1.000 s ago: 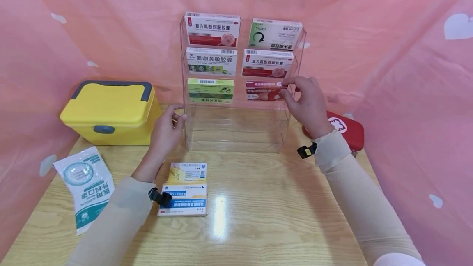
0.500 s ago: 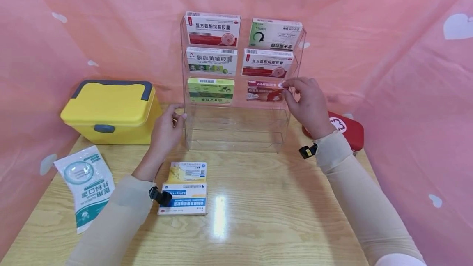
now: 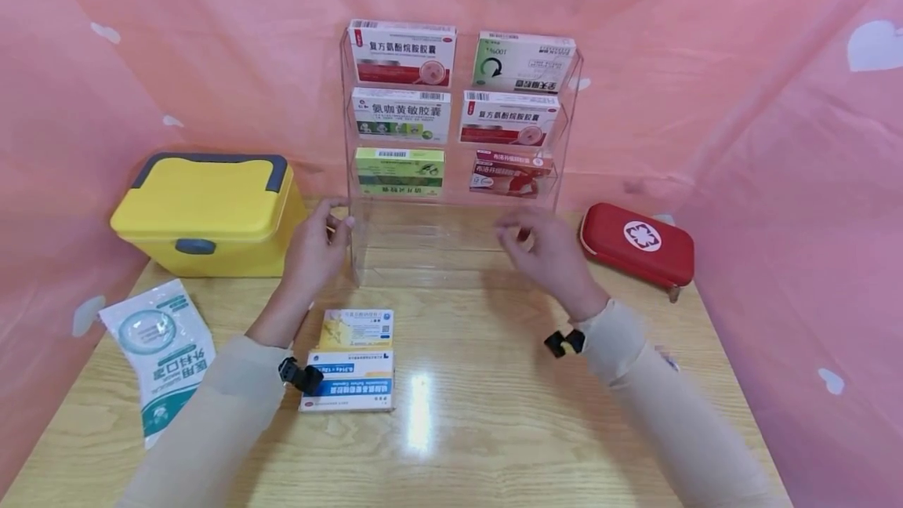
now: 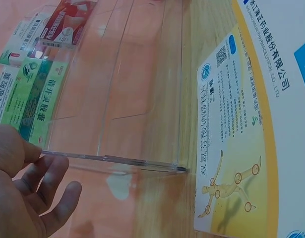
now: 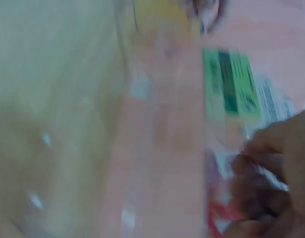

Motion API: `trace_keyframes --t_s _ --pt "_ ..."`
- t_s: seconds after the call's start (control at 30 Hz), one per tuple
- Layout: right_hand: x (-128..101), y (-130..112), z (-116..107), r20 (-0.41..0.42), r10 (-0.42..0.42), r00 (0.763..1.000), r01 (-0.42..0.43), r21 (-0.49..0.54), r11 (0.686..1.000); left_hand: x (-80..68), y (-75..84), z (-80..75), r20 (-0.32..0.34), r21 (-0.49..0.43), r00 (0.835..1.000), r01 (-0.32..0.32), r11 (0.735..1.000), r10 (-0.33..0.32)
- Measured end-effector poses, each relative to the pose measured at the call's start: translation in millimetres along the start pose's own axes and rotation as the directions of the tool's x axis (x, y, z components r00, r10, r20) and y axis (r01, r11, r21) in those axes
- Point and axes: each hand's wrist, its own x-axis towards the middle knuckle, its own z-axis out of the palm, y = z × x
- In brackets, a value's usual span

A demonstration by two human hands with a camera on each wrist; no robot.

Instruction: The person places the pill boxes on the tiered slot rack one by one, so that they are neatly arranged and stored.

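While the left hand [image 3: 315, 248] holds the clear rack [image 3: 451, 245] in its grip, the right hand [image 3: 546, 253] hovers empty, fingers loose.

We sit at a pale wooden table [image 3: 494, 429] with plain grain, and a bright glare [image 3: 418, 406] lies on its top near the front, perhaps from a lamp overhead that we cannot see. Pink cloth [image 3: 705, 85] hangs behind and to both sides, closing us in like a tent. White hearts [image 3: 875, 45] are scattered over it, and its folds cast soft shadows.
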Motion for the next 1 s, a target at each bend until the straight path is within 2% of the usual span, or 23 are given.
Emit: trace_keyframes --t_s 0.07,0.17,0.27,0.37,0.57,0.83,1.0 --pt "-11 -6 19 0.134 0.055 0.990 -0.057 0.009 0.998 0.4 0.6 -1.2 0.000 0.003 1.000 0.001 1.000 -0.001" --pt "-26 -14 50 0.305 0.086 0.948 -0.084 -0.019 0.996 1.4 0.7 -2.0 0.003 -0.004 1.000 0.015 1.000 -0.015" --pt "-37 -22 78 0.391 0.058 0.918 -0.052 -0.025 0.998 1.6 0.8 -2.1 0.015 -0.020 0.999 0.029 0.999 -0.029" --pt "-44 -29 100 0.425 0.009 0.905 0.001 -0.024 1.000 1.8 0.8 -1.1 0.024 -0.038 0.999 0.036 0.999 -0.035" --pt "-46 -38 130 0.440 -0.060 0.896 0.090 -0.049 0.995 1.7 0.5 -0.5 0.015 -0.050 1.000 0.026 0.998 -0.025" --pt "-45 -47 149 0.449 -0.021 0.894 0.044 -0.042 0.998 0.2 -0.6 -2.8 0.009 -0.047 1.000 0.001 0.999 -0.001" --pt "-43 -53 155 0.473 -0.002 0.881 0.022 -0.036 0.999 1.0 -1.8 -2.1 0.004 -0.040 1.000 -0.009 0.999 0.009"
